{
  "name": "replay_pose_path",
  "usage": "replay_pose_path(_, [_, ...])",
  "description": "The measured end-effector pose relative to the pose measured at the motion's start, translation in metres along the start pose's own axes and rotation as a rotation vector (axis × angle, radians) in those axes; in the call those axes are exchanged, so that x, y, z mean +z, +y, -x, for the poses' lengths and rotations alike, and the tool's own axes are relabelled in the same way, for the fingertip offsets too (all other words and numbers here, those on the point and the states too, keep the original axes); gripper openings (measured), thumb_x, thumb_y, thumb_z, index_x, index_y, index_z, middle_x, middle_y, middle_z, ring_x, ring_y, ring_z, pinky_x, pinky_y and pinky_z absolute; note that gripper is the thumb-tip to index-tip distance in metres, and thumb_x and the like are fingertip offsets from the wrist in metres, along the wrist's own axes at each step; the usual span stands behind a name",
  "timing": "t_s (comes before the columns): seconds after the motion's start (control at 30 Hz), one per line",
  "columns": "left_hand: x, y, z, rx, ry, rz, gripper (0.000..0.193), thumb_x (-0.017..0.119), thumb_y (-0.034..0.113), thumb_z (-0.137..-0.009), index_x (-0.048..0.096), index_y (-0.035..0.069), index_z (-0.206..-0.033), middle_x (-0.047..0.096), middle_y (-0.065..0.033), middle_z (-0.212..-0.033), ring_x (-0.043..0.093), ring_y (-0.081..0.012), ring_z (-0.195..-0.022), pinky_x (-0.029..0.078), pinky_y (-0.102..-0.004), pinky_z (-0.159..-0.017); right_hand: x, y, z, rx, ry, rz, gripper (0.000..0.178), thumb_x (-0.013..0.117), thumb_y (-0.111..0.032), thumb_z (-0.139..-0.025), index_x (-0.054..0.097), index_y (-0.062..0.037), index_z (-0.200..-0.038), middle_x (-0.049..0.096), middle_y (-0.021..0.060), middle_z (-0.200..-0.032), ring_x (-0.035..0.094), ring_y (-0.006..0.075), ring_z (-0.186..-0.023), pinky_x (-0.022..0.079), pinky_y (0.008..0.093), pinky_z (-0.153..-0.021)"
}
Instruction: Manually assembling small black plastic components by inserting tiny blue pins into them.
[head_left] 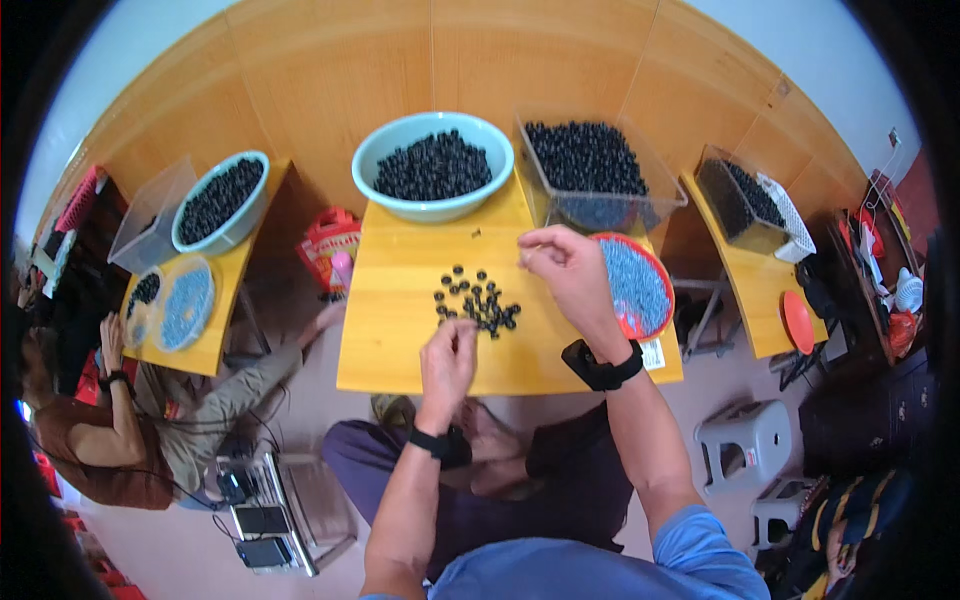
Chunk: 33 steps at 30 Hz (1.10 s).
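Observation:
A loose group of small round black pieces [484, 306] lies on the middle of the yellow table [390, 350]. At the near edge of this group, my left hand [450, 358] is closed with its fingertips together; what they hold, if anything, is hidden. My right hand [568, 268] is raised to the right of the pieces, thumb and fingers pinched; what is in the pinch is too small to name. Beside that hand stands a red-rimmed bowl [668, 292] of small grey-blue parts. A tiny dark piece [476, 233] lies apart, farther back.
A light blue basin [366, 150] and a clear plastic bin [660, 203], both full of black pieces, stand at the back. A person [110, 430] sits at another table on the left. A grey stool [745, 440] stands on the floor at right.

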<state>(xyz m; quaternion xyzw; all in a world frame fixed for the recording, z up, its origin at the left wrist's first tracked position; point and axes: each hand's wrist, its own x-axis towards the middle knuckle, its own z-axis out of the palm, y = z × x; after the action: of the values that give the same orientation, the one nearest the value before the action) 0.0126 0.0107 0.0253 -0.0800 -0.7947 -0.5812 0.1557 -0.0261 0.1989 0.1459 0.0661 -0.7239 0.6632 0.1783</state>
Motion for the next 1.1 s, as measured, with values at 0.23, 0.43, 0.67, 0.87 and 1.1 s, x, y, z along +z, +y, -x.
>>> replay_pose_path(0.23, [0.003, -0.01, -0.006, -0.096, 0.015, 0.194, 0.013, 0.061, 0.007, -0.099, 0.068, -0.003, -0.103, 0.073, -0.0098, -0.085, 0.066, -0.0134, -0.073, 0.052, -0.0285, -0.068, -0.009, 0.064, 0.048, -0.064, -0.29, 0.801, 0.015, 0.068, -0.01, -0.082, 0.074, -0.0011, -0.093, 0.073, 0.0171, -0.087, 0.07, 0.033, -0.078, 0.054, 0.0415, -0.071])
replay_pose_path(0.43, [0.001, -0.003, 0.002, -0.066, -0.045, 0.109, 0.011, 0.063, 0.005, -0.097, 0.069, -0.002, -0.102, 0.071, -0.0104, -0.081, 0.064, -0.014, -0.069, 0.052, -0.0286, -0.066, 0.002, 0.063, 0.059, 0.036, -0.28, 0.951, 0.015, 0.068, -0.014, -0.082, 0.07, -0.0046, -0.094, 0.072, 0.0162, -0.095, 0.07, 0.0358, -0.087, 0.054, 0.0473, -0.075])
replay_pose_path(0.67, [0.0, 0.006, 0.006, 0.053, -0.136, 0.005, 0.009, 0.066, 0.005, -0.095, 0.07, -0.001, -0.102, 0.069, -0.0119, -0.079, 0.062, -0.0159, -0.064, 0.051, -0.031, -0.062, 0.003, 0.072, 0.062, -0.043, -0.281, 0.992, 0.014, 0.069, -0.015, -0.08, 0.067, -0.0047, -0.09, 0.068, 0.0153, -0.088, 0.068, 0.0362, -0.083, 0.053, 0.049, -0.074])
replay_pose_path(0.87, [0.004, 0.006, 0.005, -0.01, -0.222, 0.086, 0.015, 0.069, 0.006, -0.094, 0.071, 0.0, -0.108, 0.073, -0.0102, -0.085, 0.066, -0.0126, -0.071, 0.054, -0.028, -0.068, -0.002, 0.063, 0.073, -0.14, -0.244, 0.905, 0.011, 0.067, -0.014, -0.081, 0.065, -0.0064, -0.09, 0.067, 0.0137, -0.086, 0.068, 0.0351, -0.08, 0.052, 0.0485, -0.069])
replay_pose_path(1.1, [-0.003, -0.01, 0.001, -0.236, -0.325, 0.386, 0.018, 0.072, 0.003, -0.094, 0.072, -0.002, -0.111, 0.075, -0.006, -0.093, 0.067, -0.007, -0.083, 0.054, -0.023, -0.077, 0.018, 0.056, 0.09, -0.398, -0.214, 0.735, 0.016, 0.069, -0.009, -0.08, 0.065, -0.008, -0.096, 0.063, 0.0105, -0.085, 0.065, 0.0335, -0.076, 0.052, 0.0435, -0.066])
